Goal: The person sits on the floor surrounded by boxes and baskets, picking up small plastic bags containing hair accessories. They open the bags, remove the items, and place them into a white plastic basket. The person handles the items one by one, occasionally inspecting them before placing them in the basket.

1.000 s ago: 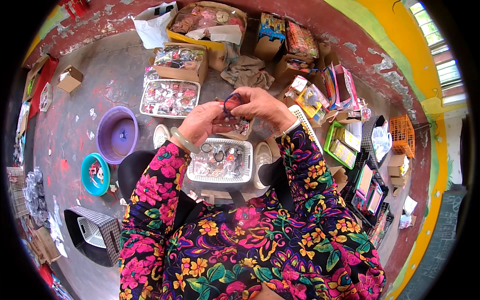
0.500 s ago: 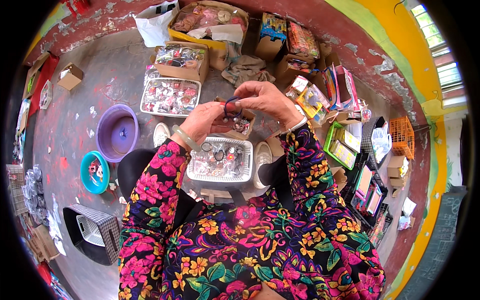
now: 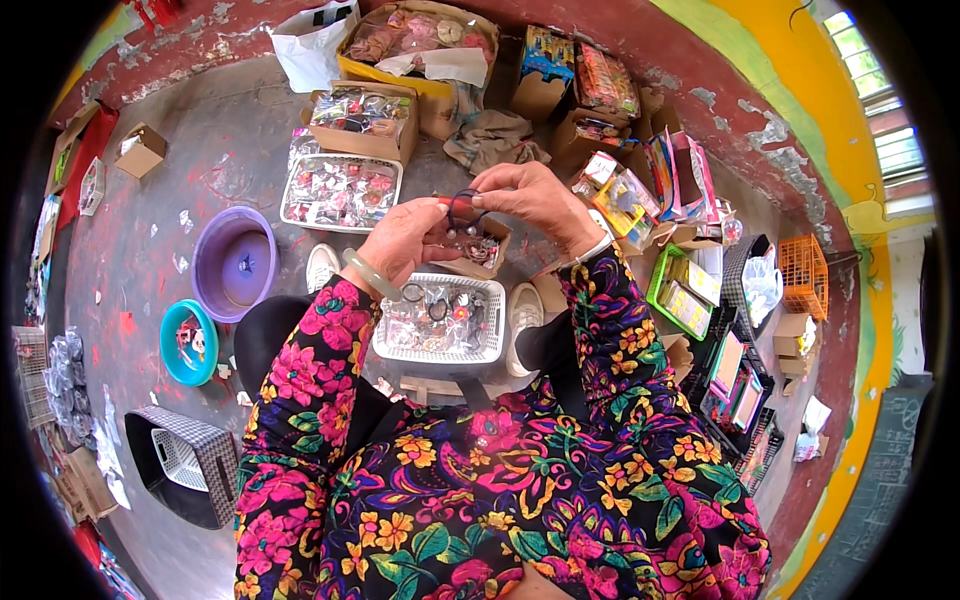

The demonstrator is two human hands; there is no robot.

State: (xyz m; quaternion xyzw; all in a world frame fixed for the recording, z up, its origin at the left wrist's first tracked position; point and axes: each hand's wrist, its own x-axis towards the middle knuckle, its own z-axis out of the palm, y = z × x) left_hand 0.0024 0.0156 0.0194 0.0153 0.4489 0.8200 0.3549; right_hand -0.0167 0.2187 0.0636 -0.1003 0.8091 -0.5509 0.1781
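A dark elastic hair tie (image 3: 452, 214) with small round beads hangs between my two hands, over a small open cardboard box. My left hand (image 3: 405, 240) is closed on one side of it, with something red near its fingertips. My right hand (image 3: 535, 203) pinches the loop from the other side with thumb and fingers. Below them, the cardboard box (image 3: 493, 262) holds small pieces, partly hidden by my hands. Nearer to me, a white plastic basket (image 3: 440, 354) between my feet is filled with hair ties in clear bags.
Another white basket (image 3: 290, 216) of bagged pieces stands far left of my hands, before a cardboard box (image 3: 370, 143) of packets. At left are a purple tub (image 3: 212, 262) and a turquoise basin (image 3: 207, 345). A green tray (image 3: 662, 290) and black crates (image 3: 745, 325) stand at right.
My hands stay nearly in place, still holding the hair tie. The loop has shifted a little between my fingers, and its beads hang slightly higher.
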